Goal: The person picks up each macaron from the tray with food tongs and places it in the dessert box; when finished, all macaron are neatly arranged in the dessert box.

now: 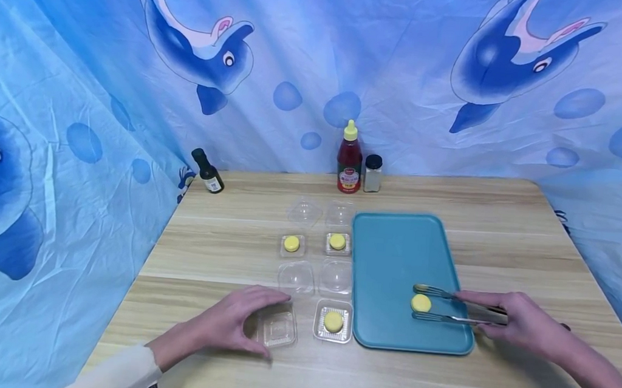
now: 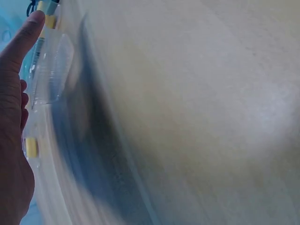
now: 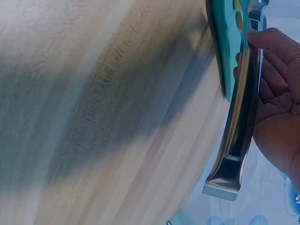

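Note:
My right hand (image 1: 520, 323) grips metal tongs (image 3: 241, 108) near the tray's right edge. The tong arms lie on either side of a small round yellow cake (image 1: 420, 303) on the teal tray (image 1: 402, 256). On the left, my left hand (image 1: 237, 322) has thumb and fingers spread about a clear plastic box (image 1: 278, 328) with nothing in it; in the left wrist view the box (image 2: 58, 70) shows beyond the fingers. Beside it stands another clear box (image 1: 317, 334) with a yellow cake (image 1: 333, 322) inside.
Farther back, two more clear boxes hold yellow cakes (image 1: 292, 243), with clear domed lids (image 1: 296, 277) lying near them. A red sauce bottle (image 1: 349, 163), a spice jar (image 1: 373, 174) and a dark bottle (image 1: 207, 172) stand at the table's back edge, before a blue dolphin curtain (image 1: 311, 54).

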`<state>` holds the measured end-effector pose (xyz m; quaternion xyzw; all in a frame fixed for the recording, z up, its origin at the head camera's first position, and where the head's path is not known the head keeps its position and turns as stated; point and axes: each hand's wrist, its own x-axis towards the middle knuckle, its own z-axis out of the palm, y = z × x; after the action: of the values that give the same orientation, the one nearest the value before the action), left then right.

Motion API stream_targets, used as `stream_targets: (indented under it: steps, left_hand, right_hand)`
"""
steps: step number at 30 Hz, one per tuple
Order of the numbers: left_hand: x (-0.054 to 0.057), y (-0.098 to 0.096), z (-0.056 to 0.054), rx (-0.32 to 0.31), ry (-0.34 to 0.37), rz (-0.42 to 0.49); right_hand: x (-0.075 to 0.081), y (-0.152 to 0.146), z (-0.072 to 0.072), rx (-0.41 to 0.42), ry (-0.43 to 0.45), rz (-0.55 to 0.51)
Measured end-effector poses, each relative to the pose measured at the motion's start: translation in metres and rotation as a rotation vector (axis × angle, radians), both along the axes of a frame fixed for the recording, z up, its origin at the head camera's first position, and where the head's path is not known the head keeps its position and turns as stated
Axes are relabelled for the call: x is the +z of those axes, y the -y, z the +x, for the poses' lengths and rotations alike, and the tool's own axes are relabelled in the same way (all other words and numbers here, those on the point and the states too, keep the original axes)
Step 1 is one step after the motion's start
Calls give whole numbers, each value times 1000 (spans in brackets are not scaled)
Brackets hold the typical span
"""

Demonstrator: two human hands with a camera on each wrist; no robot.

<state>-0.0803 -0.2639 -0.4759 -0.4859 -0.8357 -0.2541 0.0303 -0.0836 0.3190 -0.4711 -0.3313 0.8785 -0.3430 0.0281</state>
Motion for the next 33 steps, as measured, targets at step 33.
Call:
stream_targets:
  steps: [33]
  left_hand:
    - [-7, -10, -3, 29, -30, -48]
  right_hand:
    - [-2, 7, 0, -71, -31, 50]
